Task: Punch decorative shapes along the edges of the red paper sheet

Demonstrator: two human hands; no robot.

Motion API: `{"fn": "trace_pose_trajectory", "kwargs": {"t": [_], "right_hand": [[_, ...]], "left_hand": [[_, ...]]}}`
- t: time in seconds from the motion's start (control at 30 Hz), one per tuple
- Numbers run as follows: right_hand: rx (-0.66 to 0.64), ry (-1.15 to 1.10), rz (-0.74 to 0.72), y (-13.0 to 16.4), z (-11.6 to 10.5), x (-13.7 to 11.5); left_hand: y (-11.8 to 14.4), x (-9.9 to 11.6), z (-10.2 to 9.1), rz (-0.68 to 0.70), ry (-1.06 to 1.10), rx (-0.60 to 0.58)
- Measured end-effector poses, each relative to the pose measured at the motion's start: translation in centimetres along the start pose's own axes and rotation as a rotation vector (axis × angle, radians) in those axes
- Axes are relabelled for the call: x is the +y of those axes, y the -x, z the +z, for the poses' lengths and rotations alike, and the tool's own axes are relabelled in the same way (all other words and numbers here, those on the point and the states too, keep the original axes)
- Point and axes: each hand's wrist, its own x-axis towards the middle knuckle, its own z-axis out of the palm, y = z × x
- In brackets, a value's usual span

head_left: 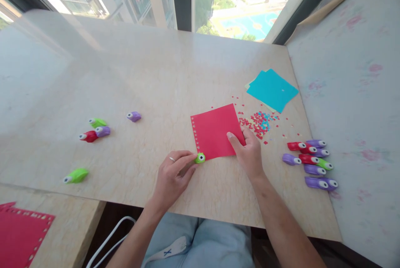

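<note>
Two hands: both at work on one red paper square (215, 131) near the front edge of the marble table (150, 80)
Left hand (172, 176): fingers curled round a small green punch (200, 158), pinching it; a ring shows on one finger; the punch sits right at the paper's lower left corner, seemingly with the corner inside its slot, though that is too small to tell for sure
Right hand (248, 151): fingers pressed flat on the paper's lower right corner; it grips nothing
Red paper: lies flat, slightly turned; a row of small punched holes runs down its left edge
Scraps (258, 122): a scatter of tiny red and blue bits just right of the paper
Blue sheets (272, 89): a small stack further back on the right, with a paler sheet peeking out beneath
Right cluster (311, 161): red, purple and green punches huddled together, touching one another, near the table's right edge
Left group (95, 129): a green, a red and a purple punch close together; a lone purple punch (134, 116) sits apart to their right; another green punch (76, 175) lies nearer the front edge
Lower table: a second red sheet (20, 232), its edges punched all along, at the bottom left
Lap: pale blue jeans (200, 241) below the table edge
</note>
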Motion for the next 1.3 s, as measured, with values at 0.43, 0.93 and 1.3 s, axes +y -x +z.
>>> {"fn": "trace_pose_trajectory", "kwargs": {"t": [0.43,0.93,1.3], "right_hand": [[-0.003,0.015,0.038,0.2,0.0,-0.2],[-0.016,0.001,0.064,0.2,0.0,0.1],[-0.015,-0.009,0.047,0.2,-0.1,-0.1]], "left_hand": [[-0.5,0.4,-0.2,0.003,0.003,-0.017],[-0.5,0.7,-0.2,0.007,-0.001,0.004],[-1.3,1.4,-1.5,-0.441,0.164,-0.104]]}}
